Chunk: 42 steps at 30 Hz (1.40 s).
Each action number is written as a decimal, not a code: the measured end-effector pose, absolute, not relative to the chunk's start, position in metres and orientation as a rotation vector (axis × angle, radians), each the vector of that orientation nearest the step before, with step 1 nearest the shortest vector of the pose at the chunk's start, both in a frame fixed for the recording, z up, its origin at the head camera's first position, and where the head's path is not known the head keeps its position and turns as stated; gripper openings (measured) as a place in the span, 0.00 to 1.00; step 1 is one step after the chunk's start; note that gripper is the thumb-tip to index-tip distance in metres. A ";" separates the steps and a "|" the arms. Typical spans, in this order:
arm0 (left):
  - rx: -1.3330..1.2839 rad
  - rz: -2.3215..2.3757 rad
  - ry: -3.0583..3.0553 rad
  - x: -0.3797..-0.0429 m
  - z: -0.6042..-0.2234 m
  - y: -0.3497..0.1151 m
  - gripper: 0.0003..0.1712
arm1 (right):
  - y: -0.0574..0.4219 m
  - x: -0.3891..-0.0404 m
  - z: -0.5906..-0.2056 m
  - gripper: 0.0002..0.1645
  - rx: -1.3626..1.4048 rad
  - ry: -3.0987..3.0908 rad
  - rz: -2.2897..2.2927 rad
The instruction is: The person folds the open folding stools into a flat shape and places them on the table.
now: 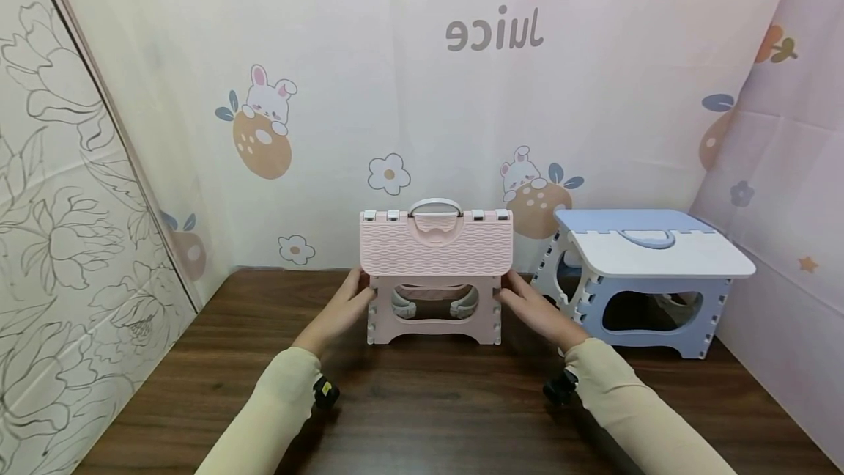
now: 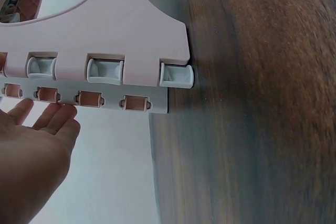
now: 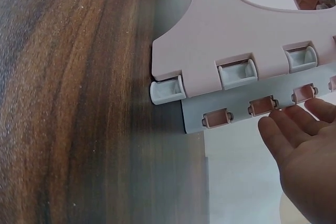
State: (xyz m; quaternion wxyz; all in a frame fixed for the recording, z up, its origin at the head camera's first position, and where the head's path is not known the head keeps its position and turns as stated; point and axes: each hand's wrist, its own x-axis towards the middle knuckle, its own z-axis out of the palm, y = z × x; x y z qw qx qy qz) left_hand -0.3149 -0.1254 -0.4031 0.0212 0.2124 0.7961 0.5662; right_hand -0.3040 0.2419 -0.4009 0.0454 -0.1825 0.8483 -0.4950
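A pink folding stool stands on the wooden table, its grey carrying handle at the top and an oval opening in its front leg panel. My left hand is at its left side, with extended fingertips against the edge of the slotted grey panel behind the front leg. On the right side, my right hand mirrors this, its fingers touching the matching grey slotted panel. In the head view the fingertips of both hands are partly hidden behind the stool.
A blue and white folding stool stands unfolded at the right, close to my right forearm. Behind the dark wooden table hangs a printed curtain, with a floral sheet at the left.
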 end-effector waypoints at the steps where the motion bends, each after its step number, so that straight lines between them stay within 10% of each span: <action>1: 0.660 1.750 2.478 -0.315 -0.403 -0.125 0.37 | 0.242 -0.304 -0.401 0.46 -0.553 2.592 -1.513; 42: 0.491 1.760 2.434 -0.296 -0.373 -0.120 0.29 | 0.241 -0.301 -0.396 0.42 -0.523 2.606 -1.539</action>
